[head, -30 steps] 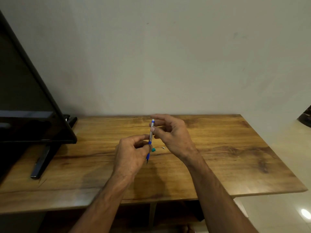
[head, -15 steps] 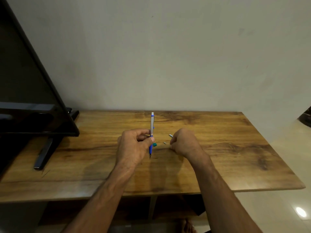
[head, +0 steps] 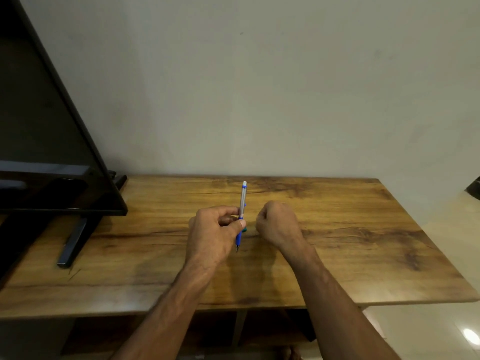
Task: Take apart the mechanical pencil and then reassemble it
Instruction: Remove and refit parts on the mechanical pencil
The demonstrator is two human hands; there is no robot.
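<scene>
**Pencil Upright in Left Hand, Right Hand Curled on Desk**

Your desk (head: 363, 229) is a flat slab with a glossy wood-grain finish, amber with dark streaks and knots. A plain matte wall (head: 259, 100) rises behind it. To the left stands a dark, glossy flat screen (head: 46, 152) on a slim black metal foot (head: 74, 242).

Your left hand (head: 210, 232) holds the mechanical pencil (head: 241, 211) nearly upright. The thumb and index fingers (head: 240, 224) are clamped on the barrel at its middle. Above the fingers, the barrel is a smooth grey cylinder with a pale cap at the top. Below the fingers, the grip section is bright blue and tapers to a fine dark tip, which points down toward the desk surface.

A small teal part (head: 245, 230) shows just right of the left thumb, low against the desk; its shape cannot be told.

Your right hand (head: 278, 222) rests just right of the pencil, apart from it, knuckles up. Its fingers are curled inward; whether they grasp anything cannot be told.
</scene>
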